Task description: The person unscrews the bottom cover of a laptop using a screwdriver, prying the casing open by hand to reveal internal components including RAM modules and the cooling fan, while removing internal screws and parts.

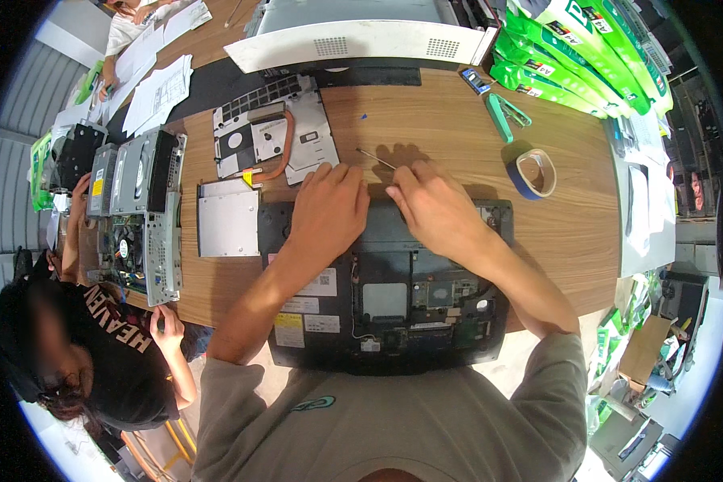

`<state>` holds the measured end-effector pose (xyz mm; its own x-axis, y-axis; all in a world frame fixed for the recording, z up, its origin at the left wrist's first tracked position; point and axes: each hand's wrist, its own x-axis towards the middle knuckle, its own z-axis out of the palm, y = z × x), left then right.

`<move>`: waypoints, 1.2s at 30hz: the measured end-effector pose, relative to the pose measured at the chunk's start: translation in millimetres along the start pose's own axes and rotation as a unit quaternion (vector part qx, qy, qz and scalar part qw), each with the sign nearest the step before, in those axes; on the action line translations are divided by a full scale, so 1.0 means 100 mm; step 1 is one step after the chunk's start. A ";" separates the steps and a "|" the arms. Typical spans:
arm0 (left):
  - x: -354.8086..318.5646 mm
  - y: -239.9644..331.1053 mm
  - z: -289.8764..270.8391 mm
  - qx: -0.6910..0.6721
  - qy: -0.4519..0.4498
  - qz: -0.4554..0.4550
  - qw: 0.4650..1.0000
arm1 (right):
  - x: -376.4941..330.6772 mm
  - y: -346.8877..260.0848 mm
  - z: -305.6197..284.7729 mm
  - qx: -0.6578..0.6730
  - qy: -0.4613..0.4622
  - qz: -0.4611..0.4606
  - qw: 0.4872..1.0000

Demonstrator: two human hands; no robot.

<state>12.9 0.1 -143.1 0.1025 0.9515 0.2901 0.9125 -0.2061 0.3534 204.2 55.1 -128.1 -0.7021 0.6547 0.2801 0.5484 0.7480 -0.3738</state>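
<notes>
- From where I stand, I see a black laptop [386,289] lying with its bottom side up, at the near edge of the wooden table [570,265], close before the person's body; its inner parts are partly uncovered.
- The left hand [329,209] is at the laptop's far edge, fingers bent downward; whether it grasps something, I cannot tell.
- The right hand [438,209], also above this far edge, pinches a thin metal tool [375,158], whose tip points to the left.
- To the left of the laptop, just beside it, is a flat silver part [229,221].
- Behind that part lies a silver-and-black panel [317,132], with a copper-coloured pipe [287,149] on it.
- On the right side are a tape roll [526,193] and a green stapler [500,118], well apart from both hands.
- At the far left, a co-worker [108,349] sits near a metal computer case [165,249].
</notes>
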 end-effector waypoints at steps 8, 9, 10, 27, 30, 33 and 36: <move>0.00 -0.05 0.06 -0.014 0.024 0.017 0.999 | 0.04 -0.04 0.18 -0.048 -0.003 0.021 0.999; 0.00 -0.06 0.07 -0.016 0.023 0.013 1.000 | 0.04 -0.03 0.19 -0.053 0.006 0.014 0.998; 0.00 -0.06 0.07 -0.019 0.021 0.009 1.000 | 0.04 -0.02 0.19 -0.059 0.017 0.007 0.998; 0.03 -0.05 0.11 -0.014 0.024 0.010 1.000 | 0.06 0.02 0.19 0.019 0.001 0.049 0.999; 0.04 -0.05 0.10 0.001 0.037 0.014 0.999 | 0.06 0.00 0.17 0.023 -0.010 0.069 0.997; 0.05 -0.04 0.08 -0.008 0.048 0.013 0.999 | 0.08 -0.02 0.10 0.047 -0.061 0.104 0.992; 0.05 -0.02 0.02 -0.015 0.058 0.014 0.998 | 0.25 0.09 -0.07 0.106 -0.140 0.097 0.980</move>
<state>12.4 5.9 -143.6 0.0804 0.9126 0.4008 0.8977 -0.2411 0.3688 194.8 79.0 -118.4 -0.7075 0.7045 -0.0560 0.5979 0.5545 -0.5788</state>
